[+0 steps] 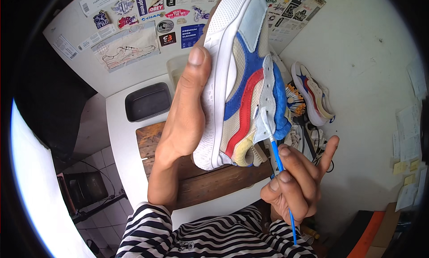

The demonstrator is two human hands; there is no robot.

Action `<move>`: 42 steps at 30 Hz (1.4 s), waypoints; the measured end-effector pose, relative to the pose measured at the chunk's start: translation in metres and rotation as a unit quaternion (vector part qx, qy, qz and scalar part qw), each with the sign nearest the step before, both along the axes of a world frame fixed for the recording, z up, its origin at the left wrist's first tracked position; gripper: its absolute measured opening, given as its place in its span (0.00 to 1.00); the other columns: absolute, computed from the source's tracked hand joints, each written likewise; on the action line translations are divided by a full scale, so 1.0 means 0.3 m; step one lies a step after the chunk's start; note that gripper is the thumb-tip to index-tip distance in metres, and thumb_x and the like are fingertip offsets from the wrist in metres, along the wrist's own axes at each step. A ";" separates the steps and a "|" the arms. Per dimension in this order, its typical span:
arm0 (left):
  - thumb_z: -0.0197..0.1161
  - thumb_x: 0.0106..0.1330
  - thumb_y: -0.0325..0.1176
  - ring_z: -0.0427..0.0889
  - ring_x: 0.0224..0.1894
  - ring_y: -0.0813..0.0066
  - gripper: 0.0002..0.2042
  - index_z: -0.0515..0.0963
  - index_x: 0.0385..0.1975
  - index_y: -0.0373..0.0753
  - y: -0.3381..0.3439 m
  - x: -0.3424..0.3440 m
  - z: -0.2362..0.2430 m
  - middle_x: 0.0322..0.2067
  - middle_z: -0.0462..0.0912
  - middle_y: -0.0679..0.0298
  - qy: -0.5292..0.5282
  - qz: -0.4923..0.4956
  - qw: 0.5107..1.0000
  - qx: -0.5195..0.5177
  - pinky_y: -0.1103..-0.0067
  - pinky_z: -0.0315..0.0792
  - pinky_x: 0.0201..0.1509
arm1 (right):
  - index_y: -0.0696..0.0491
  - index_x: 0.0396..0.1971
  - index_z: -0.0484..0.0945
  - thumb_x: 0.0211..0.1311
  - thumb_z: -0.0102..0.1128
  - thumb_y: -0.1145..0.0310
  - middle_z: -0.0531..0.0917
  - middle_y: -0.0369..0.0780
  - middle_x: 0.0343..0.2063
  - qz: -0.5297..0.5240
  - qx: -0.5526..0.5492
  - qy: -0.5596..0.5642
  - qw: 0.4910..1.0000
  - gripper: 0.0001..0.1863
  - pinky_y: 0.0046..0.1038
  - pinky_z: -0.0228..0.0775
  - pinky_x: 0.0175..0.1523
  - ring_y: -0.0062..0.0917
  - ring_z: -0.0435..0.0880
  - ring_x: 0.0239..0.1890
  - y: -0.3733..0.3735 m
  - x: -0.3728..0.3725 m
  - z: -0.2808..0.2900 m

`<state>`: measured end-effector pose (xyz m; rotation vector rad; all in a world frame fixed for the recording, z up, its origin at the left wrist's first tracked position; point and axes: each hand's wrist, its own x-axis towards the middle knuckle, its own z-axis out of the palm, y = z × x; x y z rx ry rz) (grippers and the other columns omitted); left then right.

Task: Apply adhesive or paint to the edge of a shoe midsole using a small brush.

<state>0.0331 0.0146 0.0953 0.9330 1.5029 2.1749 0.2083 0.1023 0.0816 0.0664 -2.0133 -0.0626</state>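
Observation:
A sneaker (239, 86) with a white sole, blue and cream panels and a red wavy stripe is held up on its side, toe pointing away from me. My left hand (185, 104) grips it by the sole, thumb along the edge; the other fingers are hidden behind it. Between thumb and fingers, my right hand (297, 177) pinches a thin blue paintbrush (277, 155), little finger stretched out. The brush's whitish tip touches the light grey lace panel (265, 117) near the eyelets. Blue material (280, 104) fills the shoe's opening.
Under the shoe lies a dark wooden board (205, 186) on the white table. A black tray (148, 101) stands left of it, near a pale container (176, 66). The matching sneaker (312, 95) rests at the right, by a round bristled thing (295, 100) and some cables. Stickers cover the back panel (80, 34).

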 end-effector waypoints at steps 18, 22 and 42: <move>0.35 0.73 0.66 0.69 0.64 0.64 0.41 0.56 0.71 0.32 0.003 0.001 0.003 0.63 0.69 0.48 -0.016 0.005 1.000 -0.006 0.74 0.57 0.70 | 0.49 0.44 0.71 0.64 0.53 0.72 0.86 0.41 0.34 -0.006 0.002 -0.028 1.000 0.10 0.73 0.47 0.68 0.31 0.89 0.36 -0.013 0.012 0.002; 0.35 0.73 0.66 0.69 0.63 0.64 0.41 0.57 0.71 0.32 -0.006 -0.003 -0.003 0.63 0.69 0.48 -0.014 0.014 1.000 -0.010 0.74 0.57 0.70 | 0.49 0.45 0.71 0.64 0.53 0.73 0.86 0.40 0.34 0.002 -0.009 -0.026 1.000 0.10 0.72 0.46 0.69 0.31 0.89 0.37 -0.018 0.017 -0.004; 0.34 0.73 0.65 0.68 0.65 0.62 0.41 0.55 0.71 0.33 0.003 -0.004 -0.004 0.63 0.68 0.47 0.013 0.007 1.000 -0.002 0.73 0.57 0.70 | 0.47 0.43 0.70 0.67 0.51 0.70 0.86 0.40 0.32 -0.033 0.002 0.003 0.999 0.07 0.74 0.46 0.68 0.29 0.89 0.34 -0.008 0.001 -0.005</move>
